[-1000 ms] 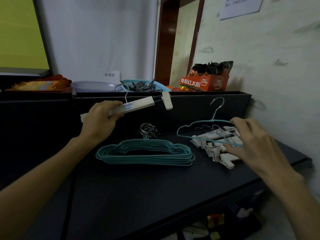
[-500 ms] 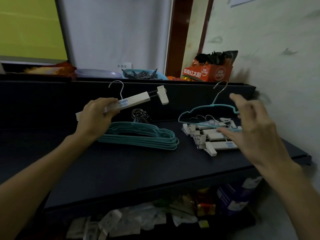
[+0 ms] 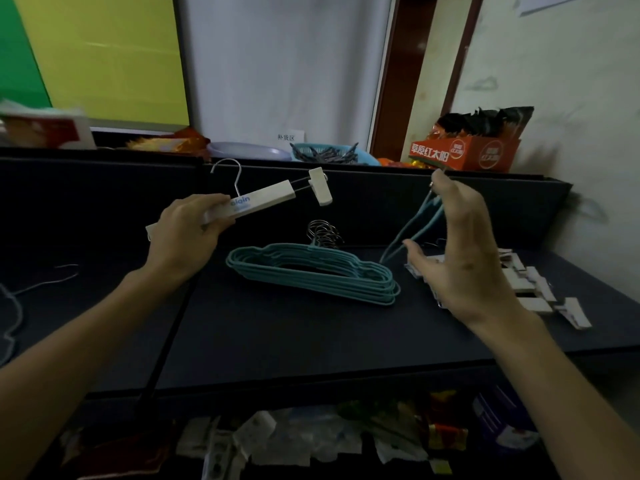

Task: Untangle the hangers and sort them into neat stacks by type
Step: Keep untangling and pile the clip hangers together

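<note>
Gripping a white bar-shaped clip hanger with a metal hook (image 3: 256,201), the left hand (image 3: 187,233) has its fingers curled round the bar's left part and holds it tilted in the air, above the dark tabletop (image 3: 311,337), with one white clip hanging at the bar's raised right end. The right hand (image 3: 464,258) is raised on the right, fingertips pinching a single teal wire hanger (image 3: 414,226) near its top; the hanger slopes down to the left, its lower end just above the table. A stack of teal wire hangers (image 3: 311,275) lies flat at mid-table between the hands, hooks pointing far. A pile of white clip hangers (image 3: 533,289) lies at the right, partly hidden behind the right hand.
</note>
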Available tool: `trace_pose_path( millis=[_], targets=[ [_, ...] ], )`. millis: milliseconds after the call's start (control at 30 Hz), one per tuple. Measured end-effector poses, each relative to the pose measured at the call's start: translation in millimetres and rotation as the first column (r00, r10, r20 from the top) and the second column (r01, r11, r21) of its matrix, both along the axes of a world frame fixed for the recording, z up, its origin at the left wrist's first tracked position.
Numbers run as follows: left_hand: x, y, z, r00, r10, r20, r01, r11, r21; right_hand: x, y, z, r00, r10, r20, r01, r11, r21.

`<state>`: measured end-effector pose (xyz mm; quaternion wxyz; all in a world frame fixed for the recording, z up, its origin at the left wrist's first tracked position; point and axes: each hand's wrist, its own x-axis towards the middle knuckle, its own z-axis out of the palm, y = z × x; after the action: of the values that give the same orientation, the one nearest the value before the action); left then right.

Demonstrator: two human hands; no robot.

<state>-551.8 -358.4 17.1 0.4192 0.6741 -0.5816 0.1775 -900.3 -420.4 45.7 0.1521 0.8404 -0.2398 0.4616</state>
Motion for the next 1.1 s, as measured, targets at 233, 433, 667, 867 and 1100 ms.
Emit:
trace_pose_path(
  millis=[233, 433, 667, 867, 1100],
  targets=[
    [61, -13, 7, 1.0, -0.023, 0.006, 0.023, 1.0, -0.007, 102, 0, 5, 0.994, 0.011, -0.108, -0.029, 0.986, -0.163],
    [110, -25, 14, 0.997, -0.065, 0.047, 0.065, 0.998, -0.001, 169, -1, -1, 0.95, -0.039, -0.311, 0.005, 0.994, -0.108],
    [145, -40, 11, 0.989, -0.147, 0.014, 0.147, 0.989, 0.013, 219, -12, -9, 0.868, 0.058, -0.492, -0.014, 0.996, 0.091],
    [164, -48, 11, 0.988, -0.154, 0.028, 0.154, 0.988, 0.02, 252, -31, -25, 0.722, 0.088, -0.687, 0.068, 0.978, 0.196],
    [170, -54, 12, 0.983, -0.179, 0.035, 0.178, 0.984, 0.02, 271, -47, -40, 0.597, -0.018, -0.802, 0.177, 0.978, 0.109]
  ],
)
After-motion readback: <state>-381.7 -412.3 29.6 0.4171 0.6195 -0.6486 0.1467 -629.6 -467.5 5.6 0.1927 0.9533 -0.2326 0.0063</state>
